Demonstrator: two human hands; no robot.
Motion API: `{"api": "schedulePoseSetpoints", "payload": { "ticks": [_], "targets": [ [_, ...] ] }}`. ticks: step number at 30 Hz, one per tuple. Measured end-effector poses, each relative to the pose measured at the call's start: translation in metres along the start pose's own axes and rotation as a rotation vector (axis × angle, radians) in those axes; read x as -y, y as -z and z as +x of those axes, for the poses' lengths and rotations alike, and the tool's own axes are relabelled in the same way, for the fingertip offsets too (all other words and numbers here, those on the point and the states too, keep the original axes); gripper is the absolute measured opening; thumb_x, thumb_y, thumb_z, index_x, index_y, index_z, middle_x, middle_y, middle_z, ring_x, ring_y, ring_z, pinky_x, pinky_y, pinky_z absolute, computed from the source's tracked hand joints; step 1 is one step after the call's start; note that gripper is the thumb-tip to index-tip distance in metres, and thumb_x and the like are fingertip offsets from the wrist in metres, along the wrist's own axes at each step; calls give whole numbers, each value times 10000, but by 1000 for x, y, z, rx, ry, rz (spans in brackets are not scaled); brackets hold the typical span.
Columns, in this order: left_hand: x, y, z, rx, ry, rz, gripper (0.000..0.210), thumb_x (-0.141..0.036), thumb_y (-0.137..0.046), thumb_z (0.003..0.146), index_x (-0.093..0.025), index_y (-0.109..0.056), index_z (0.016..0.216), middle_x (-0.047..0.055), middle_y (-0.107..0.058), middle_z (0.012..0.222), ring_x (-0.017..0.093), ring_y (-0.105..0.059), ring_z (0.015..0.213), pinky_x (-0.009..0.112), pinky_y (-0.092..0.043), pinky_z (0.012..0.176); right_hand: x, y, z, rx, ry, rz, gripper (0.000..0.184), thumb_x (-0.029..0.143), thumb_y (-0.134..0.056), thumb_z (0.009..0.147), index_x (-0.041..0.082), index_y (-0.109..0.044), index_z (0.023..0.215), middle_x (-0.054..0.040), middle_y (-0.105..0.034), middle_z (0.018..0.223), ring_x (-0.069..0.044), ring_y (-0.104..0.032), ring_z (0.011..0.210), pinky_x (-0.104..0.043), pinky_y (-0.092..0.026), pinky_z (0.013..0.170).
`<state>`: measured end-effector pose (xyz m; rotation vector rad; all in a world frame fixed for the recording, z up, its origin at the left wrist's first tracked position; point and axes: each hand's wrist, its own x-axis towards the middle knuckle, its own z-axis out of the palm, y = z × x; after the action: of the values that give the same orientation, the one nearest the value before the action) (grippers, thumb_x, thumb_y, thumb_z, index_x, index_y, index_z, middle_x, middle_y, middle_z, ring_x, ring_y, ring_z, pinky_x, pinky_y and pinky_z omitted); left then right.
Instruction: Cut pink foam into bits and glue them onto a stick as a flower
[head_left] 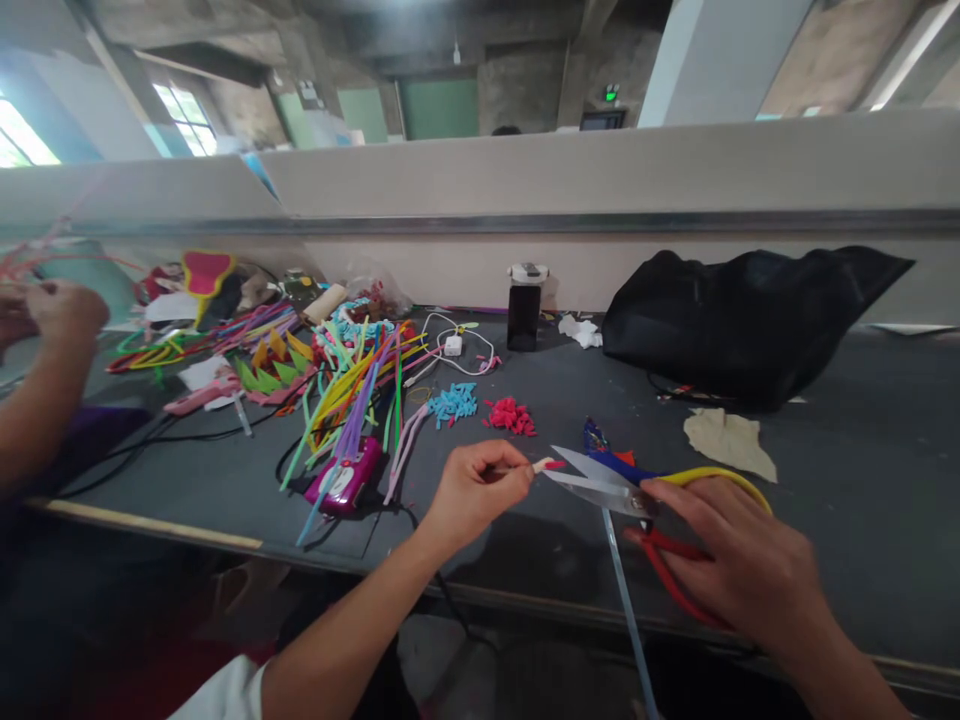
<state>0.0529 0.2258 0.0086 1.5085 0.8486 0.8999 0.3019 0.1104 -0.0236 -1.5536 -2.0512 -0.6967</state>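
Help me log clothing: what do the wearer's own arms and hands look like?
A white sleeve shows on the left arm. The left hand and right hand are gloveless; no watch or bracelet shows. Any right sleeve is out of view.

Scissor blades (604, 491) are smooth metal, the purple box (364, 478) glossy, probably plastic.
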Motion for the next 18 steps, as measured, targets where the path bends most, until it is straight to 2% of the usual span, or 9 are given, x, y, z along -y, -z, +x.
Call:
{"api": "schedulePoseSetpoints", "payload": {
  "ticks": [4,12,18],
  "targets": [
    [0,1,-1,6,-4,5,189,-297,-669,681,-132,-634,595,-38,-442,501,60,-309,470,207,-210,454,0,3,-2,16,17,0,299,365,-597,890,233,-597,1159,-26,-670,880,-185,-638,831,-283,-444,723],
    [1,1,-1,20,-16,20,151,-267,-666,677,-138,-644,601,-40,-442,491,59,-311,460,204,-215,449,-3,0,-10,63,6,-14,322,410,-572,906,258,-596,1190,-21,-696,947,-170,-655,840,-267,-446,707],
    [3,2,-1,40,-15,19,147,-268,-668,682,-136,-654,617,-36,-461,499,58,-330,457,199,-229,447,-6,-1,-12,73,10,-31,322,410,-544,909,275,-617,1192,0,-706,909,-161,-666,822,-249,-452,667]
  ]
}}
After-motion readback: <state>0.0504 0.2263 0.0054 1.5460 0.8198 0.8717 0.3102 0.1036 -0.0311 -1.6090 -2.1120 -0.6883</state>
